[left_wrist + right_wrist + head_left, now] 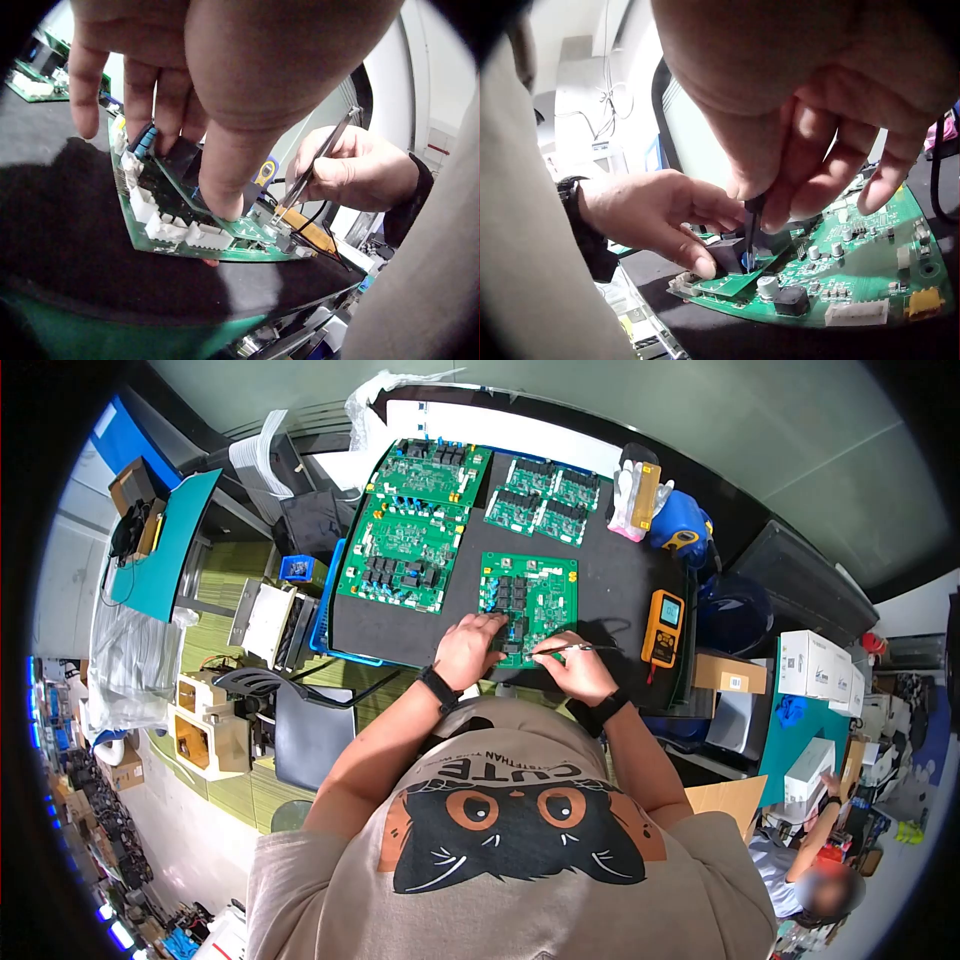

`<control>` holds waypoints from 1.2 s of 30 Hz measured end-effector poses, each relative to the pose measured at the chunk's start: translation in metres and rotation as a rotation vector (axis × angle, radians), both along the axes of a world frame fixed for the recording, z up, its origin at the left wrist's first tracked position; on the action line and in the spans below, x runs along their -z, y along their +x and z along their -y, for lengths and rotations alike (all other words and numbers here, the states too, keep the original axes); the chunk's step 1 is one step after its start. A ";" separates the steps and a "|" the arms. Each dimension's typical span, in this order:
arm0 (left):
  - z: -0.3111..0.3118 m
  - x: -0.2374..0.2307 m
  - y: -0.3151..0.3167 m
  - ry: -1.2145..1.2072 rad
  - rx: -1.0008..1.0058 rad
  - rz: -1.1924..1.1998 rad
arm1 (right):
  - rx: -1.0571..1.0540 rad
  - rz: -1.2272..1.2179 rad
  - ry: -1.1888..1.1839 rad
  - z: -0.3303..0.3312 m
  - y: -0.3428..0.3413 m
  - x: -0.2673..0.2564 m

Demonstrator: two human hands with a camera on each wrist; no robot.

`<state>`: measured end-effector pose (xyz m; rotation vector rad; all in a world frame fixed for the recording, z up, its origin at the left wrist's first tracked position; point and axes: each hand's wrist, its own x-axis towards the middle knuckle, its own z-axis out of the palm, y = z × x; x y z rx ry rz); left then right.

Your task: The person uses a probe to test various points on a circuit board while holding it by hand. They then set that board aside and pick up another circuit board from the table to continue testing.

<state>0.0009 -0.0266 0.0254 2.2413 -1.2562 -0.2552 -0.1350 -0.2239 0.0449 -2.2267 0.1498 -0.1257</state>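
Observation:
A large green circuit board [552, 595] lies on the dark mat in front of the person. A smaller green board [735, 285] with black block-shaped parts [727, 255] sits tilted over one end of it. My left hand [472, 650] holds this small board, thumb on its near edge and fingers across the far side. In my right hand [580, 668], thumb and fingers pinch dark tweezers [319, 156]. Their tips point down at the small board's edge, close to the left thumb. White connectors [166, 226] line the large board's edge in the left wrist view.
Two large green boards [405, 555] lie at left on the mat, and several small boards [540, 495] at the back. An orange multimeter [663, 628] is at right, with a blue tool [682, 525] behind it. Another person [815, 860] is at lower right.

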 end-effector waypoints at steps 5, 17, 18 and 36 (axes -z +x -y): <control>0.000 0.004 0.000 0.023 -0.001 0.014 | -0.063 0.001 0.022 0.000 -0.001 0.014; 0.000 0.004 0.000 0.023 0.000 0.005 | 0.064 0.093 -0.027 0.004 0.005 0.011; 0.000 0.004 0.000 0.027 -0.003 0.005 | 0.060 0.088 -0.027 0.006 0.007 0.012; 0.002 -0.001 -0.001 0.012 -0.006 -0.022 | 0.058 0.016 -0.007 0.005 0.014 0.016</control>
